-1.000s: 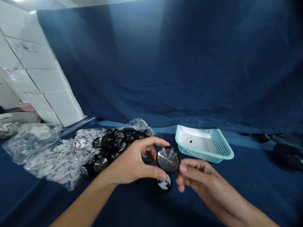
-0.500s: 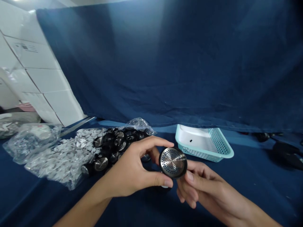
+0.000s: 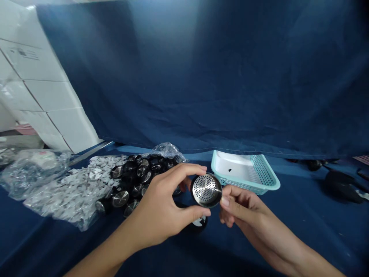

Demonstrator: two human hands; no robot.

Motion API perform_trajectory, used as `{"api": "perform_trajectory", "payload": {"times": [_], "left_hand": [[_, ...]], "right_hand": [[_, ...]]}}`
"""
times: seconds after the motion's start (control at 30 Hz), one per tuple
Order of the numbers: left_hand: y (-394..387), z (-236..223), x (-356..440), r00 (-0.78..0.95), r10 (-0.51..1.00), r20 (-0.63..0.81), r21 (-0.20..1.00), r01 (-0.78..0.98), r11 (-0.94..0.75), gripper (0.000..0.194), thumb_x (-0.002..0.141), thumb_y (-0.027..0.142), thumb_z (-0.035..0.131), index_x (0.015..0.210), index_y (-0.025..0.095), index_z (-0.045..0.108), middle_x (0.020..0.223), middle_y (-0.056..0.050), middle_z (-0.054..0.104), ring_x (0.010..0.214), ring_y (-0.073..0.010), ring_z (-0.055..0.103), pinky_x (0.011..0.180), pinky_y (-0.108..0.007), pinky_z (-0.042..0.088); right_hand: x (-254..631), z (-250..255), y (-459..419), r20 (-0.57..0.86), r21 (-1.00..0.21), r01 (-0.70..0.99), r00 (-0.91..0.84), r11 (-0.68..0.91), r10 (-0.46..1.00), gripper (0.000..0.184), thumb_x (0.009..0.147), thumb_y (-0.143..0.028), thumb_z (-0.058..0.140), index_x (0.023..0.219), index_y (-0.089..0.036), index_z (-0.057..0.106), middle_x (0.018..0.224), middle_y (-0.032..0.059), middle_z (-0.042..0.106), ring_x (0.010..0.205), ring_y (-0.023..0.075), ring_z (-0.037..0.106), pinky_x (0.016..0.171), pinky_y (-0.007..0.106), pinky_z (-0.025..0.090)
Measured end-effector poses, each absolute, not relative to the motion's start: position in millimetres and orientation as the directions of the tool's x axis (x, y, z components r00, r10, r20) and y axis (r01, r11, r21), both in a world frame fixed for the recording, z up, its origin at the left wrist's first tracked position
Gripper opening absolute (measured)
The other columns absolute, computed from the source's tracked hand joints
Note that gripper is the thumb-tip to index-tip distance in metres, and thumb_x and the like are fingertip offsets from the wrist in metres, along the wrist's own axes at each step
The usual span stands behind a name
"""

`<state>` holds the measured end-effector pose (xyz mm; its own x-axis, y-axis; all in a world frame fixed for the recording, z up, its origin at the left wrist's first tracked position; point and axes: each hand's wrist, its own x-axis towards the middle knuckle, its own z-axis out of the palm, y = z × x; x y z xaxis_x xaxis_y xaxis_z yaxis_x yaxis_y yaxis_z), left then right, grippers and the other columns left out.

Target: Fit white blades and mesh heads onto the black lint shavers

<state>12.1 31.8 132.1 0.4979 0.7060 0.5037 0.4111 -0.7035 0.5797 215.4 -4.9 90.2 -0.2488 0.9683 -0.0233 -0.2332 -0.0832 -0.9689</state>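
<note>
1. The left hand (image 3: 161,204) is closed on a black-rimmed perforated steel strainer disc (image 3: 206,190): the rim is pinched between the thumb below and the fingertips (image 3: 198,167) above.
2. The right hand (image 3: 248,209) is brought against the opposite side of the rim. The disc is pressed by its thumb, and the other fingers are curled beneath, so the disc is held by both hands together.
3. The disc is held in the air, tilted, with its perforated face turned up toward the head camera. It is positioned between the hands, above a blue-covered table (image 3: 291,238).
4. Directly below it, a second black disc (image 3: 198,224) is seen on the table, partly hidden by the held disc and the left hand. A white patch is shown on its face.
5. Beyond the left hand, a heap of black-and-steel discs (image 3: 138,177) is piled beside a clear plastic bag of small white pieces (image 3: 80,188). Another clear bag (image 3: 34,167) is placed farther left.
6. Beyond the right hand, a turquoise plastic basket (image 3: 261,173) is set on the table, with a white tray (image 3: 233,163) inside it.
7. A dark blue cloth (image 3: 201,77) is hung behind the table, and white cartons (image 3: 43,92) are stacked at the far left.
</note>
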Motion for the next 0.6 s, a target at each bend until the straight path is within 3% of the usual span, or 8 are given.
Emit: {"api": "perform_trajectory", "payload": {"times": [0.17, 0.37, 0.47, 0.6], "left_hand": [[29, 133, 13, 0.501, 0.702, 0.506, 0.549, 0.441, -0.710, 0.056, 0.069, 0.022, 0.081, 0.117, 0.032, 0.054, 0.117, 0.005, 0.061, 0.087, -0.0126, 0.058, 0.079, -0.025, 0.048], [28, 137, 14, 0.556, 0.724, 0.409, 0.601, 0.433, -0.672, 0.059, 0.070, 0.021, 0.079, 0.122, 0.034, 0.056, 0.121, 0.004, 0.059, 0.103, -0.0162, 0.057, 0.091, -0.027, 0.045], [34, 139, 10, 0.589, 0.755, 0.289, 0.723, 0.383, -0.575, 0.055, 0.070, 0.029, 0.079, 0.121, 0.033, 0.058, 0.118, 0.002, 0.062, 0.106, -0.0195, 0.057, 0.092, -0.032, 0.044], [47, 138, 2, 0.679, 0.732, 0.045, 0.960, 0.174, -0.221, 0.056, 0.074, 0.044, 0.074, 0.123, 0.025, 0.056, 0.113, -0.006, 0.064, 0.099, -0.0220, 0.061, 0.085, -0.034, 0.046]], "right_hand": [[216, 93, -8, -0.038, -0.969, -0.231, -0.229, -0.092, 0.973, 0.019, 0.084, -0.039, 0.068, 0.091, -0.022, 0.063, 0.065, -0.0050, 0.050, 0.064, 0.0110, 0.043, 0.071, 0.027, 0.034], [214, 93, -9, -0.030, -0.969, -0.232, -0.247, -0.089, 0.969, 0.020, 0.083, -0.038, 0.069, 0.084, -0.020, 0.060, 0.069, -0.0040, 0.052, 0.063, 0.0098, 0.043, 0.068, 0.026, 0.035], [213, 94, -11, -0.028, -0.972, -0.220, -0.253, -0.086, 0.967, 0.021, 0.085, -0.039, 0.067, 0.086, -0.020, 0.061, 0.069, -0.0035, 0.052, 0.064, 0.0103, 0.044, 0.068, 0.026, 0.036], [213, 95, -12, 0.007, -0.990, -0.141, -0.206, -0.022, 0.979, 0.021, 0.086, -0.041, 0.065, 0.082, -0.022, 0.058, 0.065, -0.0042, 0.051, 0.065, 0.0115, 0.046, 0.067, 0.026, 0.037]]}}
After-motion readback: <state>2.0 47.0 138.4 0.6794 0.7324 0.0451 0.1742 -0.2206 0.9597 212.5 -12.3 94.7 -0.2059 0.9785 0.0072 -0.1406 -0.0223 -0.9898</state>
